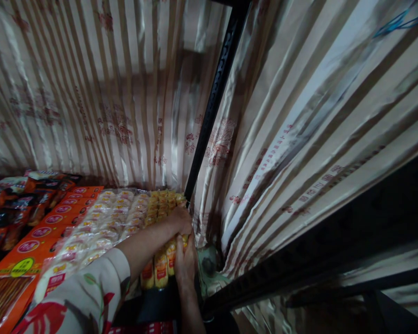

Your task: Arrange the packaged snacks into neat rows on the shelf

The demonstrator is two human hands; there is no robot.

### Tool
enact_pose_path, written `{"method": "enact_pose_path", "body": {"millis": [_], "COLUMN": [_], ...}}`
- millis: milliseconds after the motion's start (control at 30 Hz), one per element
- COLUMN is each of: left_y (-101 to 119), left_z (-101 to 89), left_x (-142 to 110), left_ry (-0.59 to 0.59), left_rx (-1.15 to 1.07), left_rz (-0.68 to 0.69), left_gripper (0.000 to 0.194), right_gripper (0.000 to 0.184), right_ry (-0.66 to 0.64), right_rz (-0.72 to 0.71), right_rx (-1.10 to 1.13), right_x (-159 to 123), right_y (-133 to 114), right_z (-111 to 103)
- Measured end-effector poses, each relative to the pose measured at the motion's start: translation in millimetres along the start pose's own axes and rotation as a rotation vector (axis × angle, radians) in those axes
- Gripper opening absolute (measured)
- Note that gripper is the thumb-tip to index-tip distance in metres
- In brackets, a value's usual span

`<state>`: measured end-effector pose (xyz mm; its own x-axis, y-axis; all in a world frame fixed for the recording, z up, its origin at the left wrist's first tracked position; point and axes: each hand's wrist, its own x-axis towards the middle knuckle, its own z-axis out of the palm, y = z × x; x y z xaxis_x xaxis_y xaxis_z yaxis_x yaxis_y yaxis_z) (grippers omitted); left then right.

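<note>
- Two bare hands meet at the right end of the display: the left hand [181, 221] lies farther away, the right hand [185, 263] nearer the camera.
- The left hand's fingers are curled at the yellow snack packs [161, 271]; whether they grip one cannot be told.
- The right hand's fingers point up beside those packs, thumb raised; their tips are hidden, so their hold cannot be told.
- The yellow snack packs sit under and just left of the fingers, in several columns; three orange-red labels show clearly at the near end.
- Left of them are three columns of white wrapped snacks [106, 222].
- Farther left from the fingers runs one overlapping row of orange packets [24, 248], at least five round logos showing; the nearest reveals brown sticks.
- Farthest left lie several dark-and-orange bags [21, 204], too overlapped to count.
- One slotted black post [218, 88] rises beyond the fingers, before pleated printed sheeting [125, 116].
</note>
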<state>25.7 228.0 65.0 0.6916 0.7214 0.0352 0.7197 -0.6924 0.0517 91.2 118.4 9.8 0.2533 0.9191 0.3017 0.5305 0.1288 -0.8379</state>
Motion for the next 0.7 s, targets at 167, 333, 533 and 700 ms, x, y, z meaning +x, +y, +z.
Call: {"method": "enact_pose_path", "body": {"millis": [167,333,533,700], "left_y": [2.4,2.9,2.2,-9.8], "left_z": [-10.5,-13.1,-17.8,-16.2], "left_x": [2.7,-1.0,-6.0,-10.3], "left_ry": [-0.157,-0.157,-0.003,0.140], "left_rx": [0.104,0.161,0.200,0.191], "left_rz": [0.044,0.066,0.044,0.027], "left_gripper": [0.008,0.012,0.016,0.022], "right_gripper": [0.056,0.060,0.065,0.068], "right_ry": [-0.038,-0.011,0.028,0.057], "right_rz": [-0.003,0.030,0.009,0.015], "right_rx": [0.012,-0.014,-0.033,-0.058], "right_x": [-0.2,-0.6,-3.3,-5.3], "right_y": [-1.8,-0.3,-0.7,0.2], "right_z": [-1.9,-0.3,2.2,3.7]}}
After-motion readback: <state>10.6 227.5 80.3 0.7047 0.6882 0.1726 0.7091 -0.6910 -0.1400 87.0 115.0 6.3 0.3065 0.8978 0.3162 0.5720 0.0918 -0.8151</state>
